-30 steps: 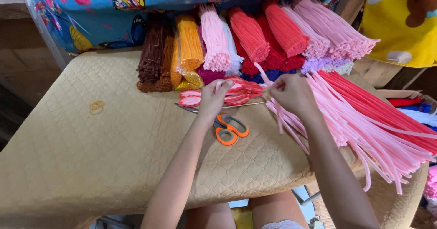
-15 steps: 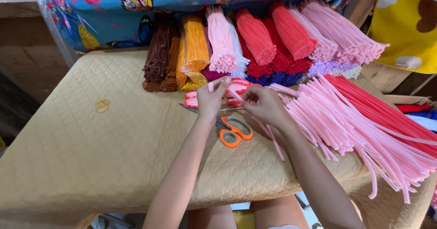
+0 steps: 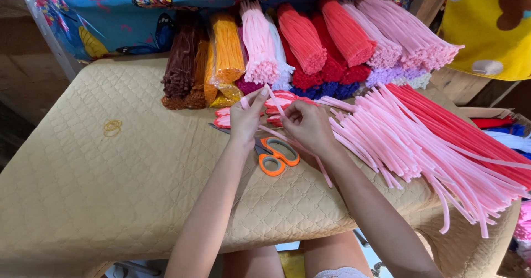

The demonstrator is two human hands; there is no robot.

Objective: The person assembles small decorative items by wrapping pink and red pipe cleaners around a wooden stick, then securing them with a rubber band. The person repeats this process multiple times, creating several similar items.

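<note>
Both hands pinched on one pink strip (image 3: 274, 98), bending it above the scissors (image 3: 276, 155): left hand (image 3: 246, 117), right hand (image 3: 307, 124). Approx a few folded pieces (image 3: 279, 104) done; big pink pile (image 3: 420, 145) left

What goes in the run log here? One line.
left hand: pinching pink fuzzy craft stem | right hand: holding same stem | orange-handled scissors: lying on quilted beige tabletop
</note>
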